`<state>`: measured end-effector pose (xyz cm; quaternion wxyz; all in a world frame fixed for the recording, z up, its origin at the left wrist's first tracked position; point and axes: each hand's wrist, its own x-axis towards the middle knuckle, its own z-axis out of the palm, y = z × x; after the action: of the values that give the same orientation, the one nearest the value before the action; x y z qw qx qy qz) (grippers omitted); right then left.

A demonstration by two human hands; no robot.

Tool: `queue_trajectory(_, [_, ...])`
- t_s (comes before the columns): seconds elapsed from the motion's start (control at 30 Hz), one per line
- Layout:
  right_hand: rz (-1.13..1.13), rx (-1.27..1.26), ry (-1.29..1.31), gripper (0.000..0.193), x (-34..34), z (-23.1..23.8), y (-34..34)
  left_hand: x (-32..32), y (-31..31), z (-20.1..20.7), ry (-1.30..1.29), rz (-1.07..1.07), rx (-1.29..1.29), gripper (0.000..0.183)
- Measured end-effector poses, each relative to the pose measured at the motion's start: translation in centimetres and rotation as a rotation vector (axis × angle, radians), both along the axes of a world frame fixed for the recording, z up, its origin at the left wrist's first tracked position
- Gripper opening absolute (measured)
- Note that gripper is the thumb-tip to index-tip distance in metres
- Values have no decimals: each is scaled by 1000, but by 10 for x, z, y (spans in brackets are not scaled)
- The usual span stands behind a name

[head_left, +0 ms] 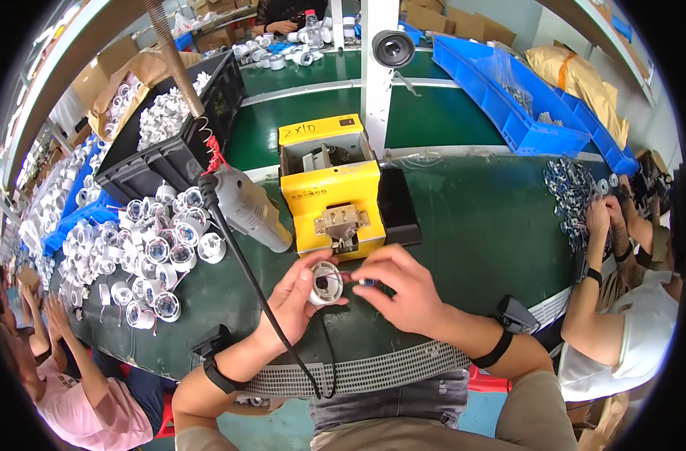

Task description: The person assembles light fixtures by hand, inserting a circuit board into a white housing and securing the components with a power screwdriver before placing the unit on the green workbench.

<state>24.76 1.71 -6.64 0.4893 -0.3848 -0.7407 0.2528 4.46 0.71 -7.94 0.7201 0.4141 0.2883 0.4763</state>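
My left hand (289, 299) is closed round a small white cup-shaped housing (328, 293), its open side facing up with something dark inside. Thin wires run from the housing toward my right hand (403, 289). Between that hand's thumb and fingertips is a small bluish part (367, 283), partly covered and too small to name. Just beyond both hands stands a yellow bench machine (332, 186) with a metal fixture (341, 222) on its front. A grey electric screwdriver (251, 209) hangs beside it on a coiled cord, and a black cable (245, 263) crosses over my left wrist.
Many white housings (159, 252) lie heaped at left, before a black crate (159, 169) of white parts. Blue bins (542, 135) stand at far right, with a pile of small wired boards (568, 195) nearer. Co-workers sit on both sides; a white post (377, 105) rises behind the machine.
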Motion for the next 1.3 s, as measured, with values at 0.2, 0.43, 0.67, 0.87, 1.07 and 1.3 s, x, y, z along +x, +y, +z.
queue_trajectory(0.2, [355,-558,356,17,4,5,-3,3,-3,-2,-13,-3,132,48])
queue_trajectory(0.43, [354,-358,395,18,-12,-8,-11,6,-5,-6,-155,-177,137,51])
queue_trajectory(0.67, [211,-133,68,22,-7,-5,-12,9,-9,-9,-134,-189,216,54])
queue_trajectory(0.87, [71,11,154,34,-15,-6,-12,12,-12,-6,-217,-184,127,57])
queue_trajectory(1.07, [213,-290,287,29,-15,-13,-6,8,-11,1,428,-86,356,59])
queue_trajectory(1.3, [70,74,-137,25,-37,19,14,-11,6,6,180,-89,134,52])
